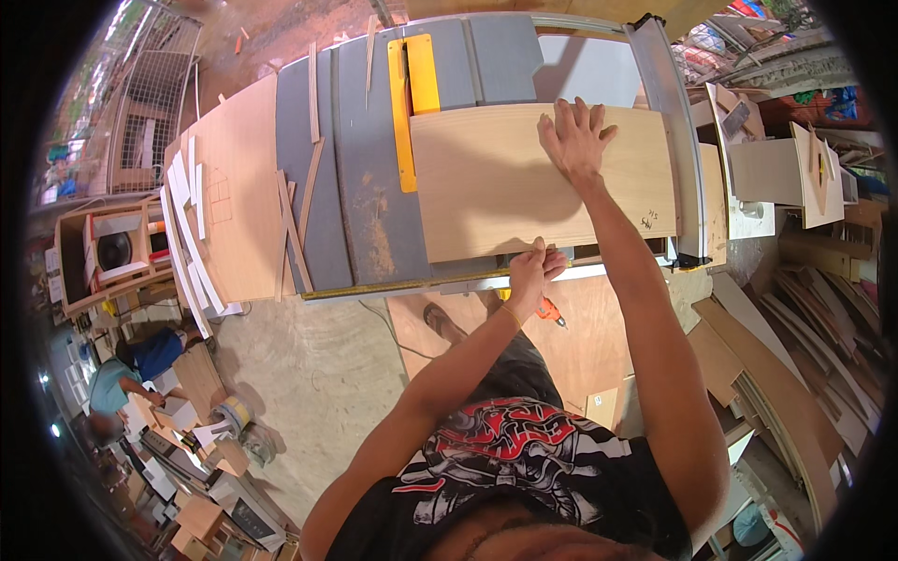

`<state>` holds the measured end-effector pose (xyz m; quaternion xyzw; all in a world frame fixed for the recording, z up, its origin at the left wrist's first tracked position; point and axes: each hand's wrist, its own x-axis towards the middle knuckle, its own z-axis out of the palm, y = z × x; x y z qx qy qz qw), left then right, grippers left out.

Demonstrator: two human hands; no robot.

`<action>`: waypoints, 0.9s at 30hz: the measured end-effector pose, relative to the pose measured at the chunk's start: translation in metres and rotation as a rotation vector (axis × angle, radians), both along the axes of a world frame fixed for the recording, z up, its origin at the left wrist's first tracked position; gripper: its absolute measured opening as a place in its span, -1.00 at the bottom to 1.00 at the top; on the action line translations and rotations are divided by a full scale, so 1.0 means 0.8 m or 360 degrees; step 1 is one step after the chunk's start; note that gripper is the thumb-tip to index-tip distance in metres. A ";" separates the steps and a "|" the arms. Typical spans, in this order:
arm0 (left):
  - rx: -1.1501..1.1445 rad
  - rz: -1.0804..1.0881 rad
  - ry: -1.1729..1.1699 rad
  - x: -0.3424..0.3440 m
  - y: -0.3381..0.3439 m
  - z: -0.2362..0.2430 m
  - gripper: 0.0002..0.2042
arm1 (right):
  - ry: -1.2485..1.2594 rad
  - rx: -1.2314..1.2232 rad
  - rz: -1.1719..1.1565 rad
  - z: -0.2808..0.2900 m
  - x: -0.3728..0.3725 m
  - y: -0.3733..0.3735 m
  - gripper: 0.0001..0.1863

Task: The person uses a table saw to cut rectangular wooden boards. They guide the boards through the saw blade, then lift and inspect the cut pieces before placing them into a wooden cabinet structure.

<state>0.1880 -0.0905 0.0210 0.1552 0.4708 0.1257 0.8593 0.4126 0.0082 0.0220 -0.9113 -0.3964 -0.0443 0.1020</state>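
A pale wooden board [486, 178] lies flat on a grey table saw [365, 187], its left side over part of the yellow insert plate [421, 75]. My right hand [575, 140] rests palm down on the board's upper right, fingers spread. At the board's near edge, my left hand [535, 271] has its fingers curled and gripping the edge. A metal rail [686, 159] runs just right of the board. Below the saw's near edge, an orange power drill [548, 310] is partly hidden by my left arm.
Thin offcut strips [295, 229] and white strips [187, 234] lie on the saw and its left extension. A co-worker [140, 365] bends at the lower left among wooden pieces. Stacked panels [786, 355] crowd the right side. A cable [393, 332] crosses the floor near my feet.
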 end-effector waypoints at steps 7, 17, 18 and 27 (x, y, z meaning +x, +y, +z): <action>0.0005 0.0001 -0.0037 0.002 0.005 -0.006 -0.50 | 0.0076 -0.0098 -0.0037 0.002 0.003 0.006 -0.33; 0.0029 -0.0057 0.0019 0.007 0.010 -0.007 -0.51 | 0.0038 -0.0011 -0.0018 -0.001 0.007 0.010 -0.37; 0.0032 -0.0062 0.0017 0.007 0.011 -0.006 -0.51 | 0.0029 -0.0007 -0.0018 -0.003 0.009 0.010 -0.37; 0.0045 -0.0031 0.0024 0.010 0.014 -0.005 -0.51 | -0.0012 0.0002 -0.0006 -0.005 0.012 0.014 -0.37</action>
